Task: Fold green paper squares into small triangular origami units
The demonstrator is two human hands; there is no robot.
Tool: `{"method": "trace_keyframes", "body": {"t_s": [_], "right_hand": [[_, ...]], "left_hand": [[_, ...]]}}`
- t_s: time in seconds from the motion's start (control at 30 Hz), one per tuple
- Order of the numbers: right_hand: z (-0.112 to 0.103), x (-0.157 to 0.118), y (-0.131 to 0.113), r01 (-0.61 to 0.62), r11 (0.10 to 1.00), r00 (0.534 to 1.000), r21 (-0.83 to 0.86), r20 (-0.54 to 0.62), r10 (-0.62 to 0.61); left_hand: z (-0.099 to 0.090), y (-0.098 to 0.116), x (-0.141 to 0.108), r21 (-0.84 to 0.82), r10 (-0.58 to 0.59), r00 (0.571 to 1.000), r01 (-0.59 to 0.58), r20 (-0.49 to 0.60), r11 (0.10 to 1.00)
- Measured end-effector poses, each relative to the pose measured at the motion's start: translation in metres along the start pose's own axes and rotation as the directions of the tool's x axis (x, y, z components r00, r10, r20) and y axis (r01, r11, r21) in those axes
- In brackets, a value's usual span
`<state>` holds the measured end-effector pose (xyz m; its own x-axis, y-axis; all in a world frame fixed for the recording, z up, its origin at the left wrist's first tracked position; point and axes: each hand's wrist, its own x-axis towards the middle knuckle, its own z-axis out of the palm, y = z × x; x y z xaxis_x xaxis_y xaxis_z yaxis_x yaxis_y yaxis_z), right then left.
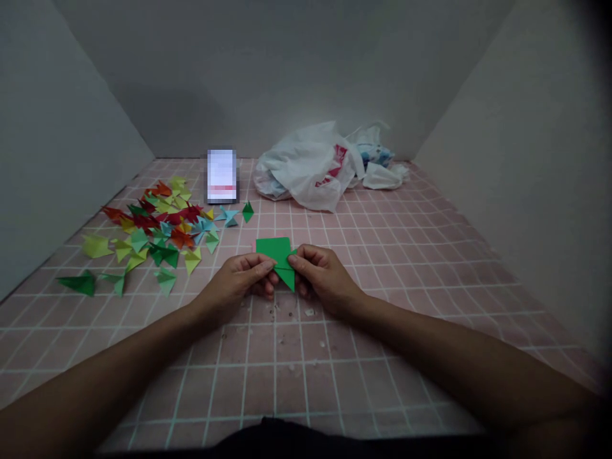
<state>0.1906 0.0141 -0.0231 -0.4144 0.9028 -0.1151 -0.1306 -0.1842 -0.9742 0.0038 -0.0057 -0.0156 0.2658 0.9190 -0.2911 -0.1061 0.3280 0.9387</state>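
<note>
A green sheet of folding paper (275, 250) is held above the pink checked table between my two hands. Its lower part is folded into a pointed flap that hangs down. My left hand (248, 273) pinches the paper's left lower edge, thumb on top. On the right edge, my right hand (321, 273) grips the paper between thumb and fingers near a small folded corner. The fingertips behind the sheet are partly hidden.
Many folded paper pieces (162, 220) in several colours lie heaped at the left. Behind them a lit phone (222, 175) stands upright. White plastic bags (310, 162) rest against the back wall. Pale walls enclose three sides of the tiled-pattern tablecloth (406, 280).
</note>
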Motion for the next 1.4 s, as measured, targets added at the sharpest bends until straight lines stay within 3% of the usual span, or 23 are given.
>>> {"method": "trace_keyframes", "body": {"t_s": [0.23, 0.47, 0.73, 0.93, 1.13, 1.4], "right_hand": [[0.0, 0.0, 0.001, 0.023, 0.999, 0.999, -0.04, -0.033, -0.025], [0.0, -0.001, 0.004, 0.03, 0.998, 0.998, -0.047, 0.057, -0.027], [0.002, -0.006, -0.001, 0.079, 0.975, 0.994, -0.21, 0.088, -0.062], [0.003, -0.007, 0.001, 0.096, 0.995, 0.988, -0.037, 0.128, -0.09], [0.003, -0.006, 0.003, 0.033, 0.989, 0.977, 0.142, 0.205, -0.062], [0.006, -0.006, 0.005, -0.034, 0.975, 0.956, 0.221, 0.292, -0.033]], "left_hand": [[0.001, 0.0, -0.001, 0.042, 0.042, 0.999, -0.042, -0.007, 0.998], [0.001, 0.001, -0.001, 0.053, 0.059, 0.997, -0.057, -0.048, 0.997], [0.004, -0.001, -0.003, 0.085, 0.069, 0.996, -0.065, -0.049, 0.994], [0.003, -0.003, -0.003, -0.038, 0.114, 0.993, -0.116, -0.043, 0.993], [0.006, -0.002, -0.003, -0.194, 0.07, 0.997, -0.075, -0.034, 0.978], [0.01, -0.003, -0.005, -0.29, 0.009, 0.999, 0.005, 0.046, 0.957]]}}
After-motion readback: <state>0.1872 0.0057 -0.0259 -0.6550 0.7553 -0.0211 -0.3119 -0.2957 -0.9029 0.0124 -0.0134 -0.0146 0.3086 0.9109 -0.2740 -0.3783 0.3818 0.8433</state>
